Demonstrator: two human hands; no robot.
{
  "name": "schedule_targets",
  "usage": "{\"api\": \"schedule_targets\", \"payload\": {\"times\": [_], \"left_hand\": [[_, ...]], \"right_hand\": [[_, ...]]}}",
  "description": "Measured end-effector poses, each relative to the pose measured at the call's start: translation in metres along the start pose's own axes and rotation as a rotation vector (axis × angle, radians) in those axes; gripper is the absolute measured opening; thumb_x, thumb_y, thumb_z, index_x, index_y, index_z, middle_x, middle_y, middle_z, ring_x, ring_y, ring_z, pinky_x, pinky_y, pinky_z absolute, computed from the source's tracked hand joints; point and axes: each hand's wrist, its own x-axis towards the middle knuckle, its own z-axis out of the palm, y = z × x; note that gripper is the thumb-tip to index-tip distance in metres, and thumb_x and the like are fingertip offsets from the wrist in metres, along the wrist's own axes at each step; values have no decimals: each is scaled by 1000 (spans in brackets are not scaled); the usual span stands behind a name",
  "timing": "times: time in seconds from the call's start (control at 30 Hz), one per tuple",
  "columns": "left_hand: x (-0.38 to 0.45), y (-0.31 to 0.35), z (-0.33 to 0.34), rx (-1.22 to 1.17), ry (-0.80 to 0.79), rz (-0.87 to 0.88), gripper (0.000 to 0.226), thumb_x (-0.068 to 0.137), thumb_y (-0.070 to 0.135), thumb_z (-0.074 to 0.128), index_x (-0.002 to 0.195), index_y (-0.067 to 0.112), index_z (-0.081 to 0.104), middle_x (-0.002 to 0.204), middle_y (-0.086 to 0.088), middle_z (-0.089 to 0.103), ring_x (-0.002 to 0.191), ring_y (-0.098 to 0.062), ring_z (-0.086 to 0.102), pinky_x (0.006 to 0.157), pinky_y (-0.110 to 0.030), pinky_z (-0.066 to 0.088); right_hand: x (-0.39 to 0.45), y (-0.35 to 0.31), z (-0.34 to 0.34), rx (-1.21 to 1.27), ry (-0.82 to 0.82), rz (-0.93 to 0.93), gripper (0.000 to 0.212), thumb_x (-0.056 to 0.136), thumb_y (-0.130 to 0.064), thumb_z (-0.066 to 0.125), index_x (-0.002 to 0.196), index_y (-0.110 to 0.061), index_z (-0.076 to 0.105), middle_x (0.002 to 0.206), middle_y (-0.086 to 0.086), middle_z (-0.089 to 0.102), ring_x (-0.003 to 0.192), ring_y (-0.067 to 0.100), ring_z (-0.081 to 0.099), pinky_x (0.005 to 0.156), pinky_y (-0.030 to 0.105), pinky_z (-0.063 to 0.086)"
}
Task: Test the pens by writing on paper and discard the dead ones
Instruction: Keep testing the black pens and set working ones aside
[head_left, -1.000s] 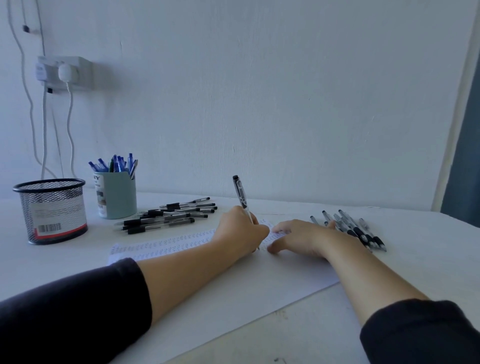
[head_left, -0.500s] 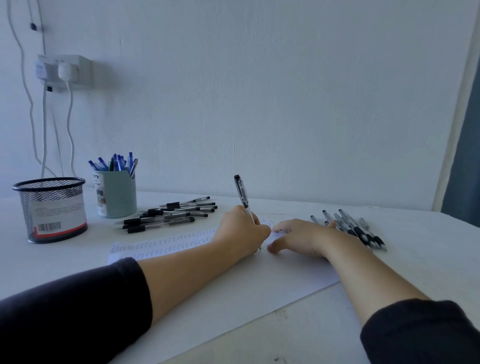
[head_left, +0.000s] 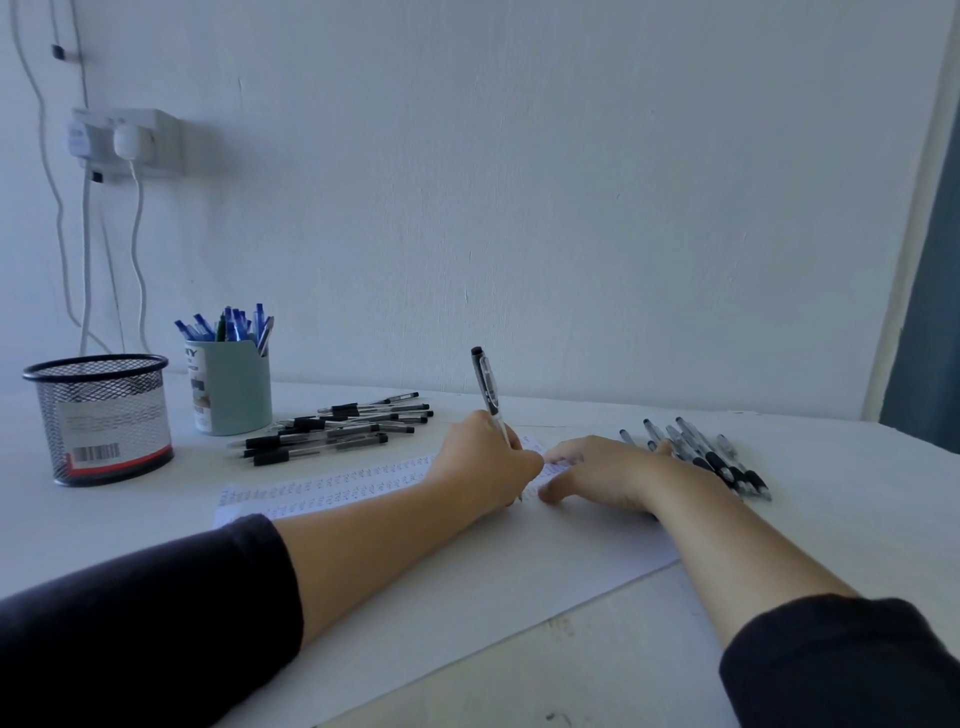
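My left hand (head_left: 483, 462) grips a clear pen with a black cap end (head_left: 485, 384). The pen stands nearly upright with its tip down on the white paper (head_left: 467, 561). Rows of small written marks (head_left: 332, 486) run along the paper's far edge. My right hand (head_left: 597, 473) lies flat on the paper just right of the pen tip. A pile of black-and-clear pens (head_left: 337, 431) lies on the table behind the paper to the left. A smaller row of pens (head_left: 711, 457) lies beyond my right hand.
A black mesh cup (head_left: 98, 415) stands at the far left. Beside it is a teal cup (head_left: 234, 384) holding several blue pens (head_left: 234, 325). A wall socket with cables (head_left: 124, 143) hangs above them. The table's right edge meets a dark curtain (head_left: 930, 312).
My left hand and the pen have crept slightly to the right along the written line. My right hand has stayed flat on the paper.
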Motion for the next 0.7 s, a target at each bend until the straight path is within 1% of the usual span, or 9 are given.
{"api": "schedule_targets", "payload": {"times": [0.1, 0.2, 0.3, 0.4, 0.53, 0.6, 0.67, 0.7], "left_hand": [[0, 0, -1, 10, -1, 0, 13, 72, 7, 51, 59, 9, 52, 50, -4, 51, 42, -13, 36, 45, -18, 29], [0, -1, 0, -8, 10, 5, 11, 72, 8, 52, 61, 8, 55, 51, -5, 53, 45, -15, 38, 48, -20, 31], [-1, -1, 0, -24, 7, 7, 10, 72, 9, 53, 63, 8, 57, 52, -6, 55, 50, -17, 41, 50, -22, 33], [-1, -1, 0, -22, 8, -3, 10, 74, 9, 54, 63, 8, 56, 51, -5, 54, 49, -16, 41, 49, -21, 32], [-1, 0, -1, -32, 2, -23, 13, 74, 9, 53, 61, 8, 55, 54, -6, 55, 48, -16, 40, 47, -19, 31], [1, -2, -3, -161, 34, -51, 22, 76, 8, 53, 54, 7, 51, 48, -5, 55, 41, -13, 38, 42, -17, 29], [2, -3, -9, -426, 69, -106, 27, 81, 11, 50, 54, 9, 50, 45, -6, 54, 38, -13, 37, 41, -19, 27], [3, -3, -12, -544, 84, -127, 30, 86, 15, 48, 56, 9, 50, 48, -6, 55, 40, -13, 38, 43, -21, 27]], "right_hand": [[-1, -1, -1, -3, 4, 6, 54, 85, -48, 57, 136, -40, 45, 149, -9, 39, 142, 21, 26, 107, 61, -19], [-2, -2, -1, 1, 2, 10, 54, 85, -48, 57, 137, -39, 45, 149, -9, 39, 143, 21, 26, 106, 61, -21], [-2, -2, -1, 10, -4, 0, 51, 84, -48, 57, 134, -40, 48, 147, -9, 41, 141, 22, 28, 108, 61, -18], [-4, -3, -2, 5, -4, 8, 53, 85, -47, 57, 136, -39, 45, 148, -8, 39, 143, 22, 24, 104, 61, -23], [-6, -4, -2, -3, -7, 11, 55, 86, -47, 57, 139, -39, 43, 151, -8, 36, 144, 22, 21, 103, 61, -24], [-7, -5, -3, -7, 1, 14, 56, 85, -47, 57, 138, -38, 43, 150, -8, 37, 144, 22, 23, 105, 60, -23], [-9, -5, -4, 3, 14, 13, 53, 85, -44, 59, 136, -35, 47, 148, -7, 41, 142, 22, 28, 106, 60, -22], [-9, -4, -4, 15, 31, 8, 50, 86, -42, 59, 134, -31, 51, 146, -6, 44, 139, 22, 32, 107, 60, -20]]}}
